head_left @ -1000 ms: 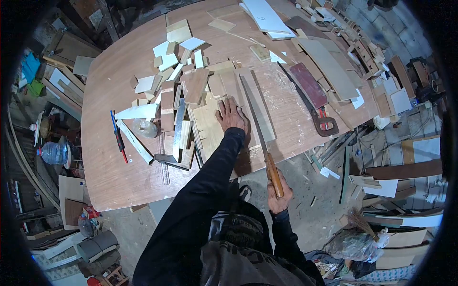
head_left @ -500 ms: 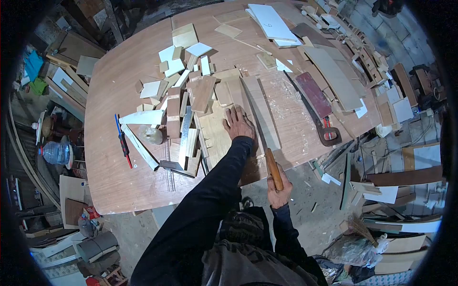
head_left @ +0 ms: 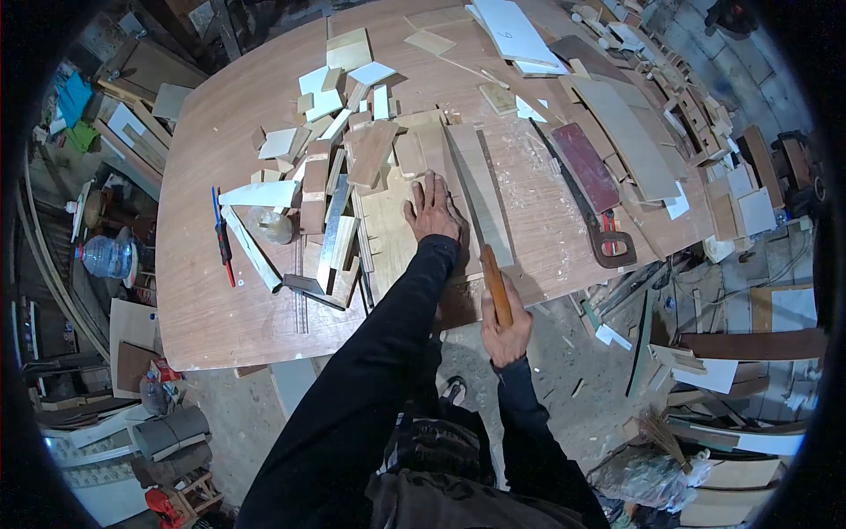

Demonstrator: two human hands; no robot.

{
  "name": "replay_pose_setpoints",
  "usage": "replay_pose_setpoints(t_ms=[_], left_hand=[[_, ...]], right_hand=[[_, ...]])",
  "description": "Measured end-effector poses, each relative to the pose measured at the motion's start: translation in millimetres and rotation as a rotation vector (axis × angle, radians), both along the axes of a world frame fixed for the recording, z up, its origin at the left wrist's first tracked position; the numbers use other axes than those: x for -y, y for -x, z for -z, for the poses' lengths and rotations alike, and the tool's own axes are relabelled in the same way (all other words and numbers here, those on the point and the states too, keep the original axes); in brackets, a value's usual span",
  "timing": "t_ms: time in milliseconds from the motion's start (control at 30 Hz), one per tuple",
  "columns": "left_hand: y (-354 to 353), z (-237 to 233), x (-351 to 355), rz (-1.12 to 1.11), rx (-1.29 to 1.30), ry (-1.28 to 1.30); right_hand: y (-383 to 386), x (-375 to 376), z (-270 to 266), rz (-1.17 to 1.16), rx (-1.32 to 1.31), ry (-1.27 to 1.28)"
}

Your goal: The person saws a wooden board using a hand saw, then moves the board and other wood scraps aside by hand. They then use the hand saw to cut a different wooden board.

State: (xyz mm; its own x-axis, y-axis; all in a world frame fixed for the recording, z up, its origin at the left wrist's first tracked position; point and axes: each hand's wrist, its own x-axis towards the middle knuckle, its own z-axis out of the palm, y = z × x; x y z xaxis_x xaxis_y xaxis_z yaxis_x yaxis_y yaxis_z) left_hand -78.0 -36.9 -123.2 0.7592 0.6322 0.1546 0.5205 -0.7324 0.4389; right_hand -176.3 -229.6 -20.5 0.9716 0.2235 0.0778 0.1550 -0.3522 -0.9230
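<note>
My left hand (head_left: 434,216) lies palm down with fingers spread on a wooden board (head_left: 441,167) on the table. In my right hand (head_left: 507,331), at the table's front edge, is the straight wooden handle of a handsaw (head_left: 496,286). Its dark, narrow blade points away from me, along the board's right side. A pale grey-brown panel (head_left: 483,189) lies just right of the blade. Left of my left hand are a light wood piece (head_left: 381,229) and a metal straightedge (head_left: 336,225) among stacked offcuts.
Wood and white offcuts (head_left: 322,104) pile up at the table's left middle. A black-framed hacksaw (head_left: 610,249) and a dark red block (head_left: 582,163) lie to the right. Long boards (head_left: 626,141) and a white panel (head_left: 511,40) are farther back. Scrap litters the floor.
My right hand and the saw have moved slightly forward and left. My left hand has shifted a little forward on the board, still flat. The view has shifted slightly.
</note>
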Motion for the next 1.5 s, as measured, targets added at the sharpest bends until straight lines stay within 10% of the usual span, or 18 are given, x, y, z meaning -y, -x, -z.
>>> replay_pose_setpoints(t_ms=[933,1000,1033,1133,1500], left_hand=[[-5.3,-19.5,-7.1,-0.033,0.018,0.0],[-3.0,-19.7,-10.5,0.001,0.02,0.012],[-6.0,-20.6,-15.0,-0.004,0.025,0.003],[-2.2,-13.0,-11.3,0.007,-0.001,-0.032],[-2.7,-11.0,-12.0,-0.015,0.071,-0.052]], right_hand=[[30.7,31.9,7.1,-0.068,0.09,0.09],[29.3,33.8,5.5,-0.003,-0.43,-0.397],[29.0,30.1,-8.0,-0.089,-0.019,-0.052],[24.4,30.9,-9.0,-0.053,0.029,0.106],[22.1,22.2,-6.5,-0.053,-0.024,0.071]])
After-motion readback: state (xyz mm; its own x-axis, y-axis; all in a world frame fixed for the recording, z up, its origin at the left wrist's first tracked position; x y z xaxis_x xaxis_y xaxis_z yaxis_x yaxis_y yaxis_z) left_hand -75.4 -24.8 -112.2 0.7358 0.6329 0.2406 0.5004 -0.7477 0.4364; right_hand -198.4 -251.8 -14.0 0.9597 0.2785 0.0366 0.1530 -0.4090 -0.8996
